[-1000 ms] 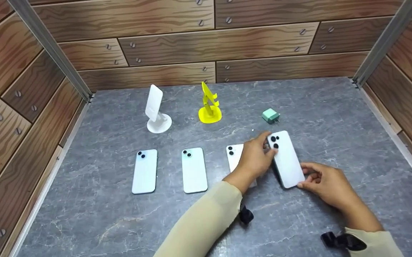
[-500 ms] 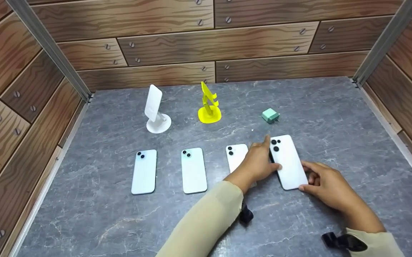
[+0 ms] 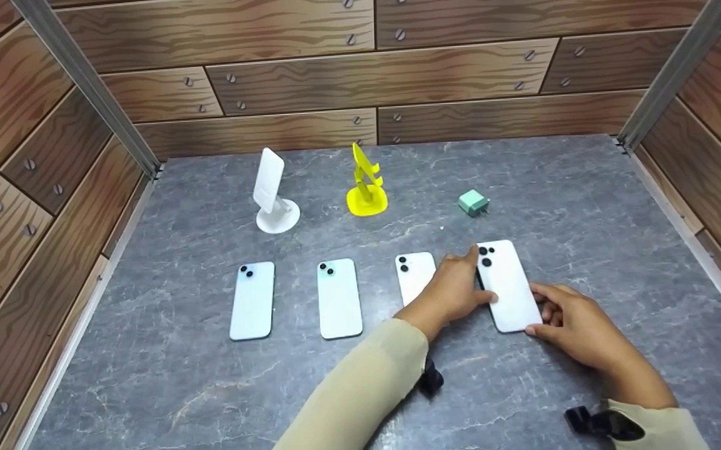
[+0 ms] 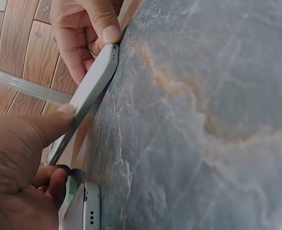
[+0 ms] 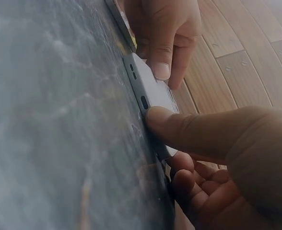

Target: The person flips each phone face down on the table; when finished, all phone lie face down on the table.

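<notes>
Both hands hold a white smartphone [image 3: 507,290], back side up, at the right end of a row of phones. My left hand [image 3: 454,287] grips its left edge, with the thumb on the back and the index finger at the camera corner. At the lower right corner my right hand [image 3: 576,322] pinches it between thumb and fingers. In the left wrist view the phone [image 4: 90,79] lies close over the table with its left-hand side raised. A second white phone [image 3: 416,272] is partly hidden under my left forearm. Two pale blue-green phones, one left [image 3: 252,300] and one middle [image 3: 340,299], lie further left.
Behind the row stand a white phone stand [image 3: 272,194] and a yellow phone stand [image 3: 366,187]. A green charger plug [image 3: 474,202] lies at the back right. Wood-patterned walls [image 3: 360,75] enclose the grey marbled table [image 3: 197,400] at the back and sides.
The white phone has come down toward the table and shifted slightly right and nearer. My left thumb has moved lower along its edge. The right hand keeps its hold.
</notes>
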{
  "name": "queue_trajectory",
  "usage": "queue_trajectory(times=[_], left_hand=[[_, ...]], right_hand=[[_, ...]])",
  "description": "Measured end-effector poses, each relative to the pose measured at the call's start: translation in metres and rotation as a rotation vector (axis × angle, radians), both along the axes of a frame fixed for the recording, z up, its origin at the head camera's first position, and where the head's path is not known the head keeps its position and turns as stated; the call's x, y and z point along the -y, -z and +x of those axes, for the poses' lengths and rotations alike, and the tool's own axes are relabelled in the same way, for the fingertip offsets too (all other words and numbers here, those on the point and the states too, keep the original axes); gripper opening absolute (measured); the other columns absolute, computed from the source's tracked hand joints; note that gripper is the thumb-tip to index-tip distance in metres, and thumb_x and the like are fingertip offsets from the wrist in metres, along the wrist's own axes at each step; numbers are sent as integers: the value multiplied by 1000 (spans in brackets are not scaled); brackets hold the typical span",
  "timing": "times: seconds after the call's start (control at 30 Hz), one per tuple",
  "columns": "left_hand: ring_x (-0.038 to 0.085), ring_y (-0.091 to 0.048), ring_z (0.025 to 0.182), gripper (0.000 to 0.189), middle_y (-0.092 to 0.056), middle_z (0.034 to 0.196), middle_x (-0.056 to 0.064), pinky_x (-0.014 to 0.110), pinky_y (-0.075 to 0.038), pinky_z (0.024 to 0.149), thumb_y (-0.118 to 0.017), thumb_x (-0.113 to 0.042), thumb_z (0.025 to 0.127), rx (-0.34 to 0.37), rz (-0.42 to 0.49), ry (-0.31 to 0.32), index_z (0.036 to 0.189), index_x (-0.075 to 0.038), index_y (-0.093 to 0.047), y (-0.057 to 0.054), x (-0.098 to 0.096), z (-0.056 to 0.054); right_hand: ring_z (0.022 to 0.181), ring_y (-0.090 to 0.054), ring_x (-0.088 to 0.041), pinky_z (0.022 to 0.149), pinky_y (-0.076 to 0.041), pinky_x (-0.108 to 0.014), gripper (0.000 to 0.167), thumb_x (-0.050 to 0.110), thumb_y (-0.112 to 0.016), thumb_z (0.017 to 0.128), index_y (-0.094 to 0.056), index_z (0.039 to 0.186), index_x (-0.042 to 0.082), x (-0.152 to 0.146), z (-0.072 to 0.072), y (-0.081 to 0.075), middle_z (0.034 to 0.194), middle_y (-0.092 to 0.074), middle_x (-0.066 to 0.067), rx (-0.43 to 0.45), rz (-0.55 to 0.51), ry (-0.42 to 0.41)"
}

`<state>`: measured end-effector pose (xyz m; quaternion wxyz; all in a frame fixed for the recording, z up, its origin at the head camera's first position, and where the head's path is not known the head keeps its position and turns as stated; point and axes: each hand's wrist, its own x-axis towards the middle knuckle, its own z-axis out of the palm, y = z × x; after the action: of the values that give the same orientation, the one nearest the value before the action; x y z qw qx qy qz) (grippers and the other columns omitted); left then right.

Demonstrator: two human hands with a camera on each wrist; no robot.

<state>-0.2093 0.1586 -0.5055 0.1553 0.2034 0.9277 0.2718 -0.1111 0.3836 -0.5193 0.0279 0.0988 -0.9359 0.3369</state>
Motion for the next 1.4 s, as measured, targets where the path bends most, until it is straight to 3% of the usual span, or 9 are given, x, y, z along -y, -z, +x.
queue_trajectory(times=[0.3, 0.57, 0.97, 1.1, 1.23, 1.4], left_hand=[[16, -50, 153, 92, -58, 163, 5, 29, -43, 125, -79, -52, 98, -47, -34, 45, 171, -16, -37, 2, -1, 4], [14, -53, 149, 82, -59, 162, -3, 27, -44, 122, -77, -54, 99, -133, -96, 73, 165, -14, -49, 4, -3, 5], [15, -56, 144, 74, -63, 158, -1, 27, -46, 120, -75, -52, 101, -200, -121, 114, 160, -12, -56, 5, -1, 7], [15, -57, 144, 67, -65, 156, -1, 27, -45, 121, -75, -48, 103, -219, -56, 84, 158, -14, -58, 5, 6, 4], [20, -59, 145, 57, -67, 153, 3, 30, -44, 123, -71, -42, 107, -295, 39, 40, 155, -13, -62, 3, 20, -5], [29, -51, 154, 62, -58, 163, 10, 42, -37, 130, -66, -42, 108, -335, 71, -30, 160, -9, -55, -5, 43, -16]], right_hand=[[86, -54, -3, 70, -49, -21, 70, 9, -93, 86, -60, 144, -13, -1, 0, 0, 113, -67, -12, 26, 4, 10], [87, -53, -4, 71, -49, -21, 69, 9, -92, 87, -60, 144, -13, 0, 1, -1, 113, -65, -11, 29, 13, 9], [87, -53, -4, 72, -49, -21, 67, 8, -91, 87, -61, 144, -13, 0, 2, -1, 111, -64, -11, 34, 24, 8], [88, -53, -6, 72, -48, -21, 68, 8, -91, 87, -60, 144, -13, 2, -1, -2, 112, -64, -11, 43, 27, 11], [87, -53, -9, 71, -48, -22, 71, 14, -91, 88, -58, 145, -13, 7, -4, -4, 112, -62, -12, 56, 33, 26], [84, -53, -11, 71, -46, -24, 77, 27, -90, 91, -56, 149, -11, 11, -4, -6, 111, -61, -12, 58, 78, 59]])
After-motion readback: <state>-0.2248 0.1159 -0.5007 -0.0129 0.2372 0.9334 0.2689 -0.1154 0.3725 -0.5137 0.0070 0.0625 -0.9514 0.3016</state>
